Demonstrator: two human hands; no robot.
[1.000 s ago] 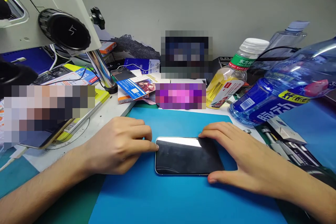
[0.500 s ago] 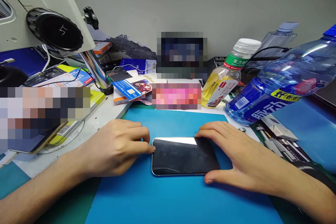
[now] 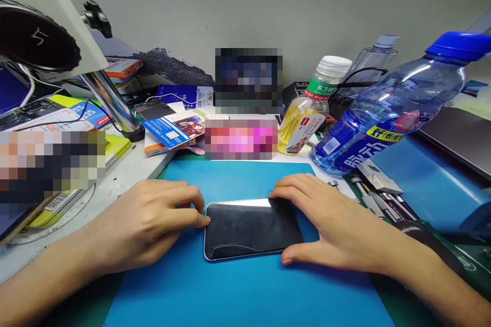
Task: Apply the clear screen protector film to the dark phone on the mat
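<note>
A smartphone [image 3: 249, 230] with a dark, glossy screen lies face up on a blue mat [image 3: 245, 291]. Its screen mirrors a white patch along the far edge. At its left short edge is my left hand [image 3: 153, 222], fingers curled, with a fingertip pressed against the frame. My right hand [image 3: 330, 225] spans the phone's right end, fingertips at the far long edge and thumb by the near one. The palm side of the left hand is hidden.
A microscope-like stand [image 3: 111, 102] rises at left behind cards and boxes. Beyond the mat stand a yellow drink bottle [image 3: 299, 122] and a large blue-labelled bottle [image 3: 368, 122]. Pen-like tools [image 3: 379, 199] lie at right. Several patches are pixelated.
My view has turned a little to the right, so the scene sits further left. The phone appears slightly more tilted. Both hands keep about the same hold on it.
</note>
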